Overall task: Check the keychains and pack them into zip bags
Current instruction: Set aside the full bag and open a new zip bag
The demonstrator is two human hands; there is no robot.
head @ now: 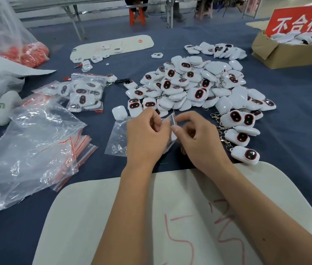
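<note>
In the head view, both hands meet at the centre of the frame. The left hand (147, 134) and the right hand (197, 136) each pinch the top edge of a clear zip bag (118, 138), which lies on the blue surface (295, 131). The heap of white keychains (193, 87) lies just above, and filled bags (86, 92) are at the centre left.

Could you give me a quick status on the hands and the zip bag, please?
Left hand and right hand both pinch the zip bag at its mouth. Keychain pile just beyond, untouched. Nothing in the way.
</note>
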